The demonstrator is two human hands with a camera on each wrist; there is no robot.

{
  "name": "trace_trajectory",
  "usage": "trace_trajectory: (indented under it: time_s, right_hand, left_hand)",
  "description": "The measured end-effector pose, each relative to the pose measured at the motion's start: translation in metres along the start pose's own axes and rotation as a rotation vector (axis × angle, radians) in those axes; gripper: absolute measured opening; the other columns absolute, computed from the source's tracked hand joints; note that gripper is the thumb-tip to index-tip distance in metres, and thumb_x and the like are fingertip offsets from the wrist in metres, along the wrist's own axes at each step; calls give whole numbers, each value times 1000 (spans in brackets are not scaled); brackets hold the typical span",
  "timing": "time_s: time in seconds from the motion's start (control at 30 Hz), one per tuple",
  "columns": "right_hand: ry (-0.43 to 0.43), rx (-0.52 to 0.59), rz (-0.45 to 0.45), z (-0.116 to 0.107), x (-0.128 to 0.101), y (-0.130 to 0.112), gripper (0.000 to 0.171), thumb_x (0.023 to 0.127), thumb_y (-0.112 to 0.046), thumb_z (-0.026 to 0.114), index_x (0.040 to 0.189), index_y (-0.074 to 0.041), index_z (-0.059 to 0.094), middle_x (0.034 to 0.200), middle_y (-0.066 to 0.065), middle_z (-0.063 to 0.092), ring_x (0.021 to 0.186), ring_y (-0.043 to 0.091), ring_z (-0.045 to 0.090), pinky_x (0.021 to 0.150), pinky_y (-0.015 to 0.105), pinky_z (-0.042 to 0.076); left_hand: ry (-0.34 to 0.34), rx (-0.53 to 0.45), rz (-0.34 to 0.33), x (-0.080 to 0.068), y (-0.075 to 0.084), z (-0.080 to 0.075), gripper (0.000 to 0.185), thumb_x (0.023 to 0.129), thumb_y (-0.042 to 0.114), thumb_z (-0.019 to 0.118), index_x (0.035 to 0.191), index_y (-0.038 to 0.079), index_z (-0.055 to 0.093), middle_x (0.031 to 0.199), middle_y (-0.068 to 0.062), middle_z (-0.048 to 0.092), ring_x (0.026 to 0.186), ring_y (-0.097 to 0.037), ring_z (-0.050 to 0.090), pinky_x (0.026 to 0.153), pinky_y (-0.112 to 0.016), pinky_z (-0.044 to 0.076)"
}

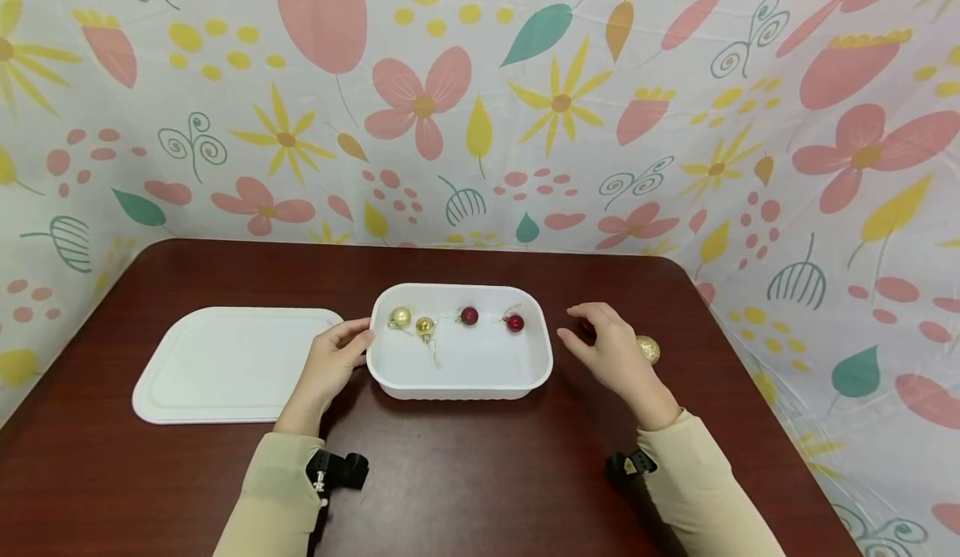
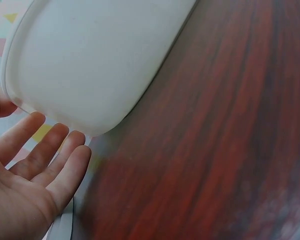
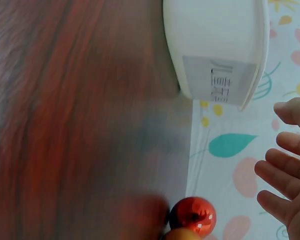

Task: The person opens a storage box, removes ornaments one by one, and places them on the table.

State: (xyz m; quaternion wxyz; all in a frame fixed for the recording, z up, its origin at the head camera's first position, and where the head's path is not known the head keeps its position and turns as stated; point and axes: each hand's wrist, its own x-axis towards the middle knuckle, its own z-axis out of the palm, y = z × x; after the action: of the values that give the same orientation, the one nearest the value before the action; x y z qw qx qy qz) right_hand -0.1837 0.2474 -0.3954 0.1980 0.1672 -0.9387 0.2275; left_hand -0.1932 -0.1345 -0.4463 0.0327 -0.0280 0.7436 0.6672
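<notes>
Floral sheeting walls a dark wooden bench, where a white tub holds two gold and two red baubles.

The left hand touches the tub's left rim, fingers relaxed. The right hand hovers open to the tub's right, over a red bauble and a gold bauble. A light pinch on one bauble would best stop it rolling. A white lid lies left.
</notes>
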Motion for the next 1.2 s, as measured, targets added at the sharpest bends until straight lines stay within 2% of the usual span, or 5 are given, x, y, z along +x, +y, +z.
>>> trace_trajectory:
  time_s: [0.3, 0.67, 1.2]
  right_hand:
    - [-44, 25, -3, 5, 8, -13, 35, 83, -23, 72, 111, -2, 63, 110, 14, 63, 106, 29, 58, 90, 47, 52]
    - [-79, 73, -29, 15, 20, -29, 36, 83, -22, 73, 110, 0, 64, 110, 13, 63, 105, 27, 59, 91, 45, 52]
    - [-175, 122, -7, 31, 34, -49, 35, 85, -23, 71, 113, -3, 64, 113, 10, 62, 108, 25, 59, 95, 42, 52]
  left_hand:
    - [2, -11, 12, 0, 0, 1, 35, 96, 14, 54, 126, -4, 56, 127, -25, 57, 106, -22, 60, 77, -18, 56]
    - [-7, -12, 4, 1, -1, 0, 35, 96, 14, 54, 127, -3, 56, 128, -24, 57, 112, -29, 58, 78, -20, 56]
    - [-11, -5, 1, 0, -1, 0, 36, 96, 16, 54, 127, -3, 55, 128, -24, 56, 109, -25, 59, 79, -19, 56]
